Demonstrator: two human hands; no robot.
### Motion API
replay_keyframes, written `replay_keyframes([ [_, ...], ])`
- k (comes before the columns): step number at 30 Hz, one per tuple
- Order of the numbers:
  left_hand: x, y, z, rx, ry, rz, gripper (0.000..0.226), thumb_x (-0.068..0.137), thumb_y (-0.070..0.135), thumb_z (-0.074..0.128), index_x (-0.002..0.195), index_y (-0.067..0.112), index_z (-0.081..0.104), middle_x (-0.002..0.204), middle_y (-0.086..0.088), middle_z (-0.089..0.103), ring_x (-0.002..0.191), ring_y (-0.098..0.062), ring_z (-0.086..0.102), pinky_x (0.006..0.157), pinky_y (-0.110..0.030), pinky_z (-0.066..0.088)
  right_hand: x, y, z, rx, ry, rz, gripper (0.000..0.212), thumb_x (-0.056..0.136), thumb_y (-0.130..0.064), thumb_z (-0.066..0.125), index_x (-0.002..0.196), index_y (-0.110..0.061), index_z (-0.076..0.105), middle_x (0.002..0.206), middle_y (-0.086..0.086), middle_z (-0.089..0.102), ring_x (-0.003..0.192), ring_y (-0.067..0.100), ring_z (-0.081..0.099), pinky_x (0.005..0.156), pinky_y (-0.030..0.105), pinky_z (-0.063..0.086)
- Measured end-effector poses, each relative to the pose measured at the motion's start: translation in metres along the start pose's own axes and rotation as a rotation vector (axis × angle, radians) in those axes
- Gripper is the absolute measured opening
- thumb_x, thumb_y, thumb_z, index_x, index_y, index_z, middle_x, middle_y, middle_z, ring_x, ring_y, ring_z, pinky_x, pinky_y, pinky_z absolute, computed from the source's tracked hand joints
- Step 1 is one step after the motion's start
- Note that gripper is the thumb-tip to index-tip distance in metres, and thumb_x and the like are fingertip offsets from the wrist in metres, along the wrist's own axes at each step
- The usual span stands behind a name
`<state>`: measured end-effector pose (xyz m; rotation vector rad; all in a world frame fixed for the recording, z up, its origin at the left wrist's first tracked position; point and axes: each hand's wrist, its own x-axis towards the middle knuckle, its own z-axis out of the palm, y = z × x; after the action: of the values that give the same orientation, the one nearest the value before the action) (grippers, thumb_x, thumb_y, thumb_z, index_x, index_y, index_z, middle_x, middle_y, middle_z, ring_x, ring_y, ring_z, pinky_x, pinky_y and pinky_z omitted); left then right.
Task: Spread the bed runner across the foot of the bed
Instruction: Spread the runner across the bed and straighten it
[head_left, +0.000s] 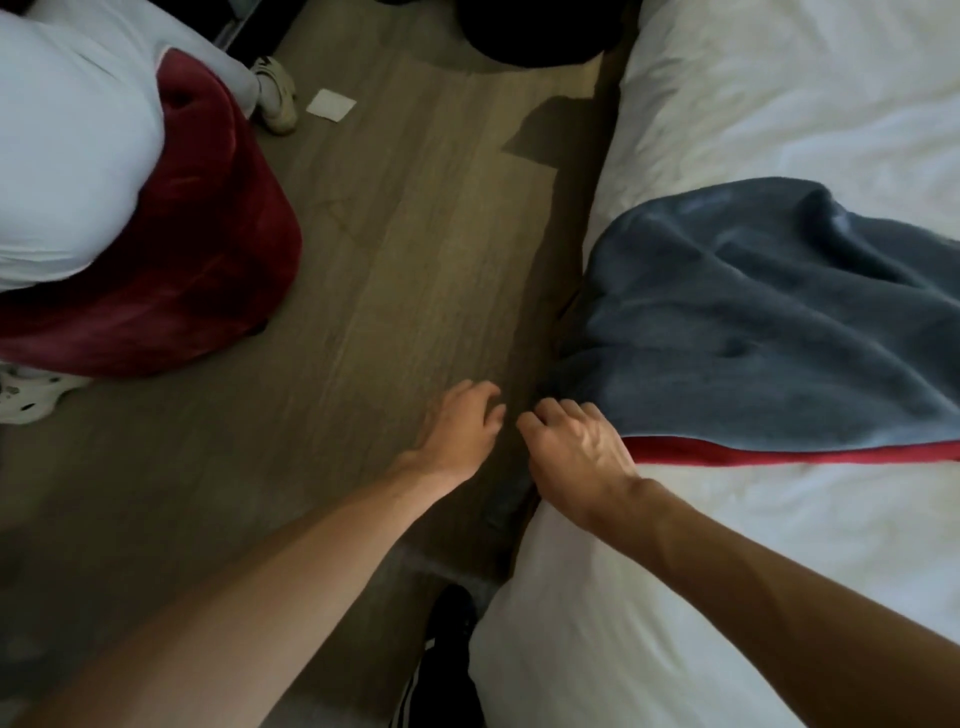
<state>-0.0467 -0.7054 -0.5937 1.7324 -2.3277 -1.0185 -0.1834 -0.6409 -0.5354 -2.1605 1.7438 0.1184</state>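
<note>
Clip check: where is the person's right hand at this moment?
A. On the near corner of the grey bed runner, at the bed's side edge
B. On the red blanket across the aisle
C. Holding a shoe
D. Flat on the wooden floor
A: the right hand curls its fingers into the near corner of the grey bed runner at the edge of the bed, while the left hand hangs over the floor, holding nothing.

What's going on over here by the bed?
A person is laying a blue-grey bed runner with a red edge on the white bed. Their right hand curls on its corner at the bed's side; the left hand hovers beside it over the floor, holding nothing. The runner lies rumpled, not yet flat.
</note>
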Motion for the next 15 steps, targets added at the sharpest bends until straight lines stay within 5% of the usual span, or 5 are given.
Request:
replay_keyframes([
  [8, -0.002, 0.064, 0.002, 0.042, 0.044, 0.315, 0.026, 0.093, 0.026, 0.055, 0.117, 0.019, 0.059, 0.111, 0.0, 0.062, 0.103, -0.015, 0.058, 0.088, -0.035, 0.05, -0.056, 0.049, -0.026, -0.187, 0.142, 0.2, 0.033, 0.078, -0.016, 0.063, 0.111, -0.01, 0.062, 0.119, 0.018, 0.057, 0.118, 0.037, 0.047, 0.097, 0.046, 0.039],
  [15, -0.002, 0.128, 0.018, 0.069, 0.154, 0.459, 0.02, 0.088, 0.025, 0.06, 0.106, 0.015, 0.063, 0.102, -0.003, 0.063, 0.094, -0.02, 0.06, 0.08, -0.043, 0.05, -0.109, 0.098, -0.026, -0.232, 0.185, 0.353, 0.033, 0.079, -0.011, 0.056, 0.112, -0.01, 0.058, 0.119, 0.016, 0.054, 0.114, 0.034, 0.047, 0.097, 0.043, 0.037],
])
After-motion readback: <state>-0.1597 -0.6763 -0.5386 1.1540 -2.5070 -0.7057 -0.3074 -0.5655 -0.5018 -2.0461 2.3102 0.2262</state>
